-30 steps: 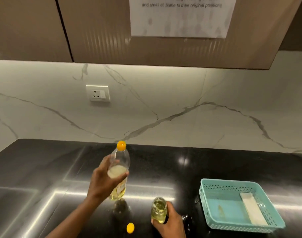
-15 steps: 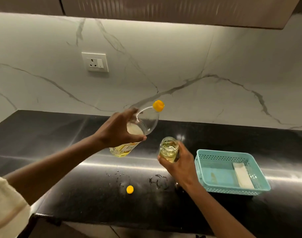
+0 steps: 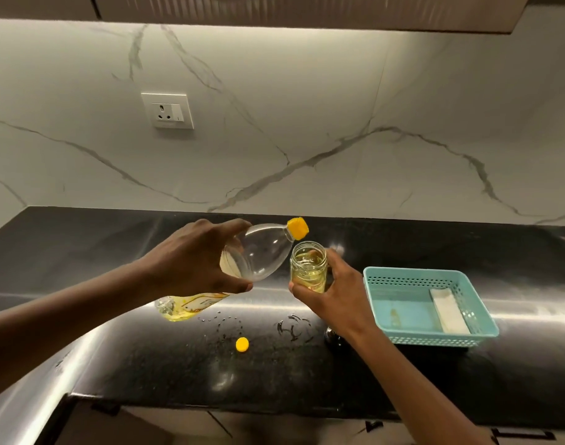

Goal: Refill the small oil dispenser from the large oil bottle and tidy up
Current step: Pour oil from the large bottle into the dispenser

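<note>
Yellow-spouted large oil bottle (image 3: 258,255), gripped by the left hand (image 3: 194,256), should tip slowly, spout centred over the small oil dispenser (image 3: 308,268) the right hand (image 3: 334,295) clasps.

- Source: light falls from beneath the upper cabinet (image 3: 306,11), washing the marble backsplash (image 3: 306,107) evenly and brightly.
- Glare: white streaks cross the polished black counter (image 3: 114,245), strongest at lower left (surface detail is lost there).
- Shadow: the zone under the counter's front edge is dim.
- Sharpness: centre fairly crisp; the large oil bottle (image 3: 261,252) shows a smeared yellow tip.
- Distortion: straight edges bow toward the corners.
</note>
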A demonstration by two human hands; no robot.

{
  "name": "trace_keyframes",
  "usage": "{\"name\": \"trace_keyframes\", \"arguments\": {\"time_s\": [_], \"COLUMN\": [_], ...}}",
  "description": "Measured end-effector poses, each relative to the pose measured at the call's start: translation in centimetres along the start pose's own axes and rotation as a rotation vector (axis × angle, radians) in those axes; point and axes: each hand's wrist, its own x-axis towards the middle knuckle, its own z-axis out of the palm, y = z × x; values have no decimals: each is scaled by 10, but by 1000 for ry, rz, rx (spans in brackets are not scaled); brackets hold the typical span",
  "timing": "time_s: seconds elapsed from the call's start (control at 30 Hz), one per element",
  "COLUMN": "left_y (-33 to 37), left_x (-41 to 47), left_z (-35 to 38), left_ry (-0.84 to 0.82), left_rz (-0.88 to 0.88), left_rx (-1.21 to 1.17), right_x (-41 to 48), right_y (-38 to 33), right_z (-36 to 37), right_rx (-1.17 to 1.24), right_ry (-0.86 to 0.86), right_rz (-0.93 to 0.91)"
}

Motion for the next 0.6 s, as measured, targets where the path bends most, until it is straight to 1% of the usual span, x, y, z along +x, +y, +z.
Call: {"name": "trace_keyframes", "arguments": {"time_s": [0.23, 0.37, 0.6], "left_y": [12, 19, 27], "left_x": [-9, -12, -14], "left_z": [-15, -22, -33], "left_ry": [-45, -74, -138], "left_rz": [-78, -42, -33], "left_rx": [254, 393, 437], "right_x": [-2, -3, -2], "right_y": [-5, -7, -5], "right_z": [-1, 0, 5], "right_rx": [20, 17, 29], "right_ry": [-4, -21, -28], "right_rz": [7, -3, -13]}}
